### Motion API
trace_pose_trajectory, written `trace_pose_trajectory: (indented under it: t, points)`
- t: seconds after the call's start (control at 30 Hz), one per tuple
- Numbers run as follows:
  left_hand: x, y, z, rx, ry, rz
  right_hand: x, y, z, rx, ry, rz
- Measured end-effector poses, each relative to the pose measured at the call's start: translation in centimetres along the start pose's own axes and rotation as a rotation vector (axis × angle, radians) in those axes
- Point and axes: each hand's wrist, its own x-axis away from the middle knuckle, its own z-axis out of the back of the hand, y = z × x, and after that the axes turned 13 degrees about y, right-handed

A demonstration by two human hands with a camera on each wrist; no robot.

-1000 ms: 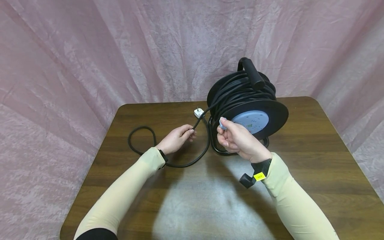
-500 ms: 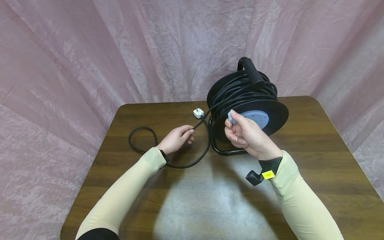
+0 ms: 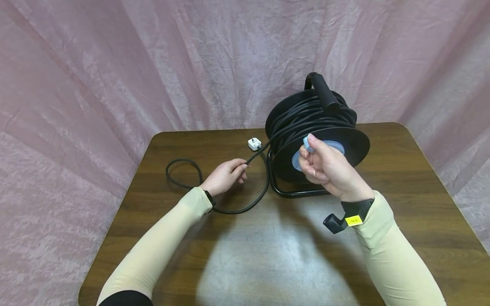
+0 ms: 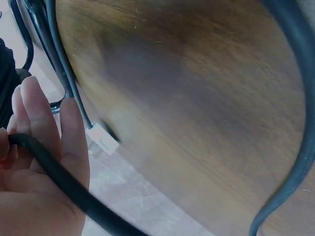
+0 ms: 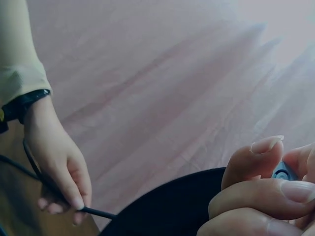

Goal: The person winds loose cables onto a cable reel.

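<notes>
A black cable reel (image 3: 356,142) stands on the table at the back right, thick with wound black cable. My right hand (image 3: 331,170) grips the small light-blue crank knob (image 3: 307,143) on its front flange, thumb on top. Behind that hand, the light-blue centre panel (image 3: 297,161) is partly hidden. Left of the reel, my left hand (image 3: 225,177) pinches the black cable (image 4: 65,181) between thumb and fingers. From there the cable runs up to the drum. Its loose part lies looped on the table, ending at a white plug (image 3: 254,143).
A black tubular stand (image 3: 294,194) supports the reel, and a black carrying handle (image 3: 324,93) rises above it. Pink curtains (image 3: 214,63) hang behind the brown wooden table (image 3: 413,204). A small loop of cable lies left of my left hand.
My right hand has moved right and slightly up with the crank knob, and the reel's face has turned with it. My left hand stays nearly still on the cable.
</notes>
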Motion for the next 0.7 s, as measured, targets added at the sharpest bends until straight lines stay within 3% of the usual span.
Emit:
trace_pose_trajectory:
  t: [0.47,0.7]
  points:
    - [0.2,0.7,0.2,-0.058,0.032,-0.002,0.4,-1.0,1.9,-0.072,-0.061,0.043]
    - [0.1,0.2,0.2,-0.188,0.069,-0.002,0.9,-1.4,2.7,-0.034,-0.022,0.093]
